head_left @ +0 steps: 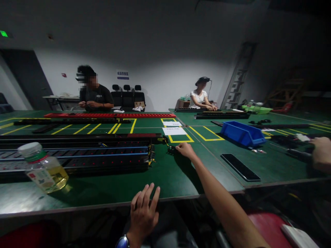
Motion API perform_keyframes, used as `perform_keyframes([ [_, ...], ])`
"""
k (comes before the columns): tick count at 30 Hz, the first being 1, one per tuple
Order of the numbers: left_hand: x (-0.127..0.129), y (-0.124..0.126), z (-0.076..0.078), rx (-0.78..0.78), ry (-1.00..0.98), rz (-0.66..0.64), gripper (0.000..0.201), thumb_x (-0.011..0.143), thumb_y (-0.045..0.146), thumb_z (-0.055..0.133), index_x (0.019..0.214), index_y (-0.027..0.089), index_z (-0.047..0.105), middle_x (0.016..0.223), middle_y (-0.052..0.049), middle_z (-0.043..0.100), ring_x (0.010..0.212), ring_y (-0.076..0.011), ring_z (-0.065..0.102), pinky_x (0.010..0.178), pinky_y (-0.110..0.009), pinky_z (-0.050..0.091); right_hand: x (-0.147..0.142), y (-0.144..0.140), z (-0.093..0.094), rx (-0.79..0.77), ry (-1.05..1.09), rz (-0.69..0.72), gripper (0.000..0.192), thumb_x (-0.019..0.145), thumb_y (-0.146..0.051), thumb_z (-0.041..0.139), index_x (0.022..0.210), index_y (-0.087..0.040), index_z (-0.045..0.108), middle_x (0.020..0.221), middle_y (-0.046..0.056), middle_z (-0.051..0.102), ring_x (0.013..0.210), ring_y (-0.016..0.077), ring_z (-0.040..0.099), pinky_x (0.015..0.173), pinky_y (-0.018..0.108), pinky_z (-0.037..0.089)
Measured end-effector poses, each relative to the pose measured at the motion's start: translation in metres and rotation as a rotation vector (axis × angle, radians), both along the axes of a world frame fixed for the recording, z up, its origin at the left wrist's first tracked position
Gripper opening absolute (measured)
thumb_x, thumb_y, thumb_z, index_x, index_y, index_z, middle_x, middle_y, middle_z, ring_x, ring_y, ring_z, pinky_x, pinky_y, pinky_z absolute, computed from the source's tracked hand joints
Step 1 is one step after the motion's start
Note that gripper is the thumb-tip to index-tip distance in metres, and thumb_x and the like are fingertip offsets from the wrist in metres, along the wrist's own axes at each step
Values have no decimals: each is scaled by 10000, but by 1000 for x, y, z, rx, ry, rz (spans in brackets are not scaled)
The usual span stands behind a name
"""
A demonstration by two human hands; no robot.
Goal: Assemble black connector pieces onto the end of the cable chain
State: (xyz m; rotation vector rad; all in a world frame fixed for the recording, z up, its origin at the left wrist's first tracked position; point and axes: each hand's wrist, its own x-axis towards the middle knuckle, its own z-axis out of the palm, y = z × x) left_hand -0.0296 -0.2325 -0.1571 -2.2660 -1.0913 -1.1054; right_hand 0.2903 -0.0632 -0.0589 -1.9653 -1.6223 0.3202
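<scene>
**Two hands out, one on a small black part**

Two hands belong to the person wearing the camera. The right hand [185,148] is stretched far forward over the green surface [176,175], its fingers curled down together onto a small black part [171,150] that lies just past the end of the long black rail [77,155]; whether the part is pinched or only touched, I cannot tell from here. The left hand [143,210] rests flat on the near edge of the surface, fingers spread apart, holding nothing, a watch at its wrist.

That part looks hard, light and compact, likely plastic or metal, so it should lift easily between thumb and fingertips taken by its sides; being so small and dark on a dim surface, it could slip or roll away.

A bottle [42,168] of yellow liquid stands at the near left, beside the rail. A blue bin [241,133] and a flat black strip [240,167] lie to the right, white sheets [173,131] farther back. Another person's hand [322,153] shows at the right edge, and two people sit at the far side.
</scene>
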Motion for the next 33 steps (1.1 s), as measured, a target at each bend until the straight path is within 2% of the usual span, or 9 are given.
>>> perform_keyframes([
  [4,0,0,1,1,-16,-2,728,801,188,636,1514,303,547,1408,-57,672,1279,-252,576,1124,-393,303,7,-9,2,-37,-123,-231,276,920,-382,637,884,-162,800,975,190,751,889,293,694,716,345,454],
  [10,1,1,-1,31,-23,6,747,806,202,628,1538,305,517,1391,-56,682,1259,-256,586,1117,-394,309,-1,-15,12,-8,-158,-354,331,968,-403,589,983,-138,788,1032,235,742,941,327,698,782,392,485],
  [12,1,1,-1,27,-20,8,753,809,201,627,1544,306,507,1393,-53,681,1262,-254,585,1119,-392,308,-12,-16,15,68,-150,-288,338,1000,-414,548,1064,-170,772,1025,196,749,937,307,696,794,382,491],
  [15,1,1,0,15,-14,2,739,811,201,633,1534,303,522,1393,-57,681,1270,-254,579,1122,-393,307,-40,-19,18,179,-113,35,388,1027,-461,511,1259,-219,708,1010,116,746,915,262,690,803,349,506],
  [18,0,0,0,24,-5,4,716,812,211,633,1518,295,545,1394,-65,679,1281,-259,572,1127,-396,307,-74,-23,15,287,-107,396,548,1041,-498,486,1534,-261,500,1258,117,668,1074,241,661,891,335,522],
  [21,0,0,0,19,-3,5,670,810,218,630,1475,288,594,1395,-69,678,1275,-259,573,1130,-400,308,-97,-25,9,324,-152,606,603,1063,-532,438,1620,-312,364,1520,115,496,1349,256,529,1096,398,457],
  [23,0,0,0,11,-3,6,641,807,215,631,1444,286,624,1396,-68,677,1278,-257,569,1129,-399,309,-104,-25,6,319,-184,657,566,1075,-531,408,1599,-316,406,1578,105,446,1419,260,465,1165,429,403],
  [26,0,-1,0,4,5,9,638,802,208,636,1435,289,630,1402,-64,674,1292,-254,559,1127,-396,311,-102,-26,4,317,-209,661,541,1081,-516,402,1558,-274,476,1544,122,495,1397,266,485,1173,441,393],
  [33,0,0,-1,12,5,2,723,787,203,641,1500,293,564,1417,-56,665,1311,-254,553,1142,-387,290,-88,-28,4,242,-208,497,491,1042,-454,523,1484,-241,541,1170,112,718,1103,249,665,961,360,502],
])
